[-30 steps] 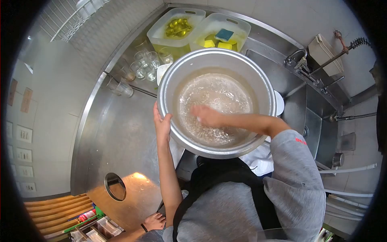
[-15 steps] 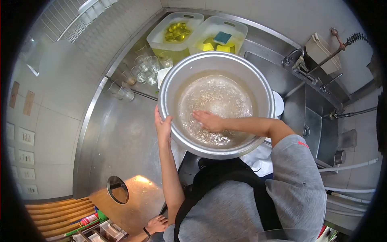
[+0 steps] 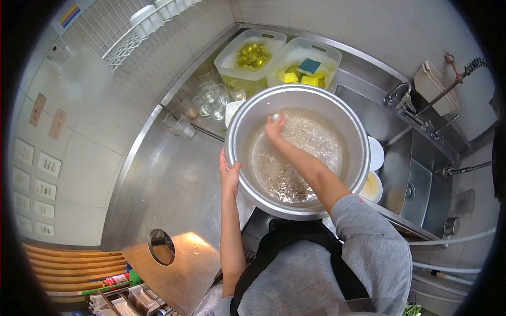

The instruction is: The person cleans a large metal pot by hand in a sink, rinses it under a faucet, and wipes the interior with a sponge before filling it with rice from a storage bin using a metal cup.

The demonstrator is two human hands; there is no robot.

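Observation:
A big round metal pot (image 3: 348, 118) with soapy water in its bottom is tilted toward me over the steel counter. My left hand (image 3: 229, 175) grips its near left rim. My right hand (image 3: 274, 126) reaches across the inside and presses on the far left wall, fingers closed on a small pale thing that I cannot make out.
Two white tubs stand at the back, one with yellow liquid (image 3: 252, 55), one with sponges (image 3: 305, 71). Several drinking glasses (image 3: 211, 102) stand left of the pot. A sink (image 3: 416, 181) with a faucet (image 3: 403, 100) and plates (image 3: 375, 154) lies to the right. A round hole (image 3: 161, 246) opens in the counter.
My right hand has moved from the middle of the pot's bottom up to its far left wall. The view has shifted, with the pot now a little to the right.

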